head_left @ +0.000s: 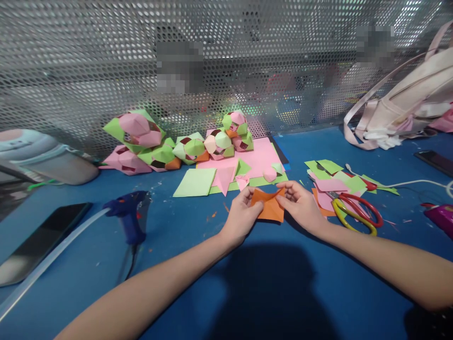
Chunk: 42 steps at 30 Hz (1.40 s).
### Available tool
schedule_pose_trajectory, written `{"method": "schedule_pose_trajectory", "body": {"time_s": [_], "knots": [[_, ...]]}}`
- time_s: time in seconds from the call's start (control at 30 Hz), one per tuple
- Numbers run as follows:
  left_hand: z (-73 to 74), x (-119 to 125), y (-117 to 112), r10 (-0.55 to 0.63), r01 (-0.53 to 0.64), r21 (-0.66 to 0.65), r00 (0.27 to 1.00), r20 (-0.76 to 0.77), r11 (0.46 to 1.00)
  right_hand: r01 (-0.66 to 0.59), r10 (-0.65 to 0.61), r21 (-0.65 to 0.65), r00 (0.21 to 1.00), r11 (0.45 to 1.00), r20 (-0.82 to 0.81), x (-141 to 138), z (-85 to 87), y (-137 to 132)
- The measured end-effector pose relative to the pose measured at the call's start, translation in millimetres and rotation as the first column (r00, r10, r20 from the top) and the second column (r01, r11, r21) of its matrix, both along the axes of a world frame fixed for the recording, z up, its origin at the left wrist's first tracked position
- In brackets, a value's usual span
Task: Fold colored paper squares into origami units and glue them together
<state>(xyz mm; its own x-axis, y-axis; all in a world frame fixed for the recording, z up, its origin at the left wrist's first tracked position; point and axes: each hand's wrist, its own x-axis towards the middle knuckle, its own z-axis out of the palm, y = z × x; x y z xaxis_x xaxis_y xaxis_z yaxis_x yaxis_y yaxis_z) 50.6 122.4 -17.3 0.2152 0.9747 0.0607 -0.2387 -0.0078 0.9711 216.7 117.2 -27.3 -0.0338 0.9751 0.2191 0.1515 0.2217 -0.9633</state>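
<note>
Orange paper lies on a blue table. Behind the paper: a green sheet, a pink sheet, and pink-green-orange paper balls. Right of the paper: scissors with red and yellow handles. Left: a blue glue gun.

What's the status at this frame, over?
Left hand and right hand both pinching orange paper. Paper low over blue table. Scissors right, clear of hands.

Glue gun, scissors, paper balls, phone.
</note>
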Motion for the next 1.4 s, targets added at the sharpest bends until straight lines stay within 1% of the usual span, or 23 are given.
{"method": "schedule_pose_trajectory", "body": {"time_s": [0.13, 0.23, 0.3, 0.4, 0.5, 0.63, 0.77, 0.9, 1.0, 1.2, 1.27, 1.4], "knots": [[1.9, -0.6, -0.9, -0.039, 0.039, -0.016, 0.999, -0.023, 0.999, -0.03, 0.03, 0.013, 0.998, 0.999, -0.061, 0.6, -2.4, 1.2], [2.0, -2.2, -2.0, -0.06, 0.059, -0.033, 0.998, -0.036, 0.998, -0.048, 0.049, 0.018, 0.995, 0.999, -0.086, 1.3, -0.8, 1.3], [1.0, -3.8, -2.5, -0.056, 0.053, -0.04, 0.996, -0.065, 0.998, -0.046, 0.046, 0.012, 0.996, 0.999, -0.081, 1.7, 1.4, 0.7], [-0.6, -6.2, -3.1, -0.038, 0.035, -0.029, 0.992, -0.12, 0.999, -0.007, 0.008, 0.019, 0.999, 1.0, -0.038, 2.1, 4.5, -0.9], [0.1, -7.5, -3.9, -0.028, 0.034, 0.028, 0.977, -0.212, 0.999, 0.006, -0.007, 0.036, 1.0, 0.999, 0.001, 2.2, 6.1, -2.3], [5.1, -7.2, -5.1, -0.035, 0.088, 0.141, 0.939, -0.343, 0.986, -0.004, 0.002, 0.056, 0.999, 0.998, 0.044, 2.6, 7.5, -3.8], [8.6, -6.6, -5.9, -0.035, 0.131, 0.212, 0.913, -0.406, 0.968, -0.011, -0.002, 0.119, 0.995, 0.993, 0.105, 2.7, 10.7, -5.4], [8.2, -6.1, -6.1, -0.033, 0.151, 0.241, 0.902, -0.431, 0.959, -0.051, 0.043, 0.074, 0.994, 0.996, 0.103, 1.5, 13.9, -7.4], [7.7, -5.5, -6.3, -0.032, 0.151, 0.24, 0.897, -0.44, 0.959, -0.088, 0.08, 0.08, 0.992, 0.993, 0.097, 1.1, 15.7, -8.7], [6.9, -5.1, -6.7, -0.055, 0.125, 0.146, 0.911, -0.409, 0.981, -0.149, 0.135, 0.129, 0.984, 0.98, 0.112, 0.3, 18.5, -12.5], [6.4, -5.0, -6.8, -0.06, 0.122, 0.137, 0.919, -0.389, 0.983, -0.146, 0.12, 0.169, 0.981, 0.975, 0.154, -0.8, 18.5, -13.6], [6.1, -4.1, -7.7, -0.05, 0.109, 0.127, 0.916, -0.397, 0.986, -0.094, 0.027, 0.252, 0.966, 0.963, 0.256, -2.2, 17.0, -13.5]]}}
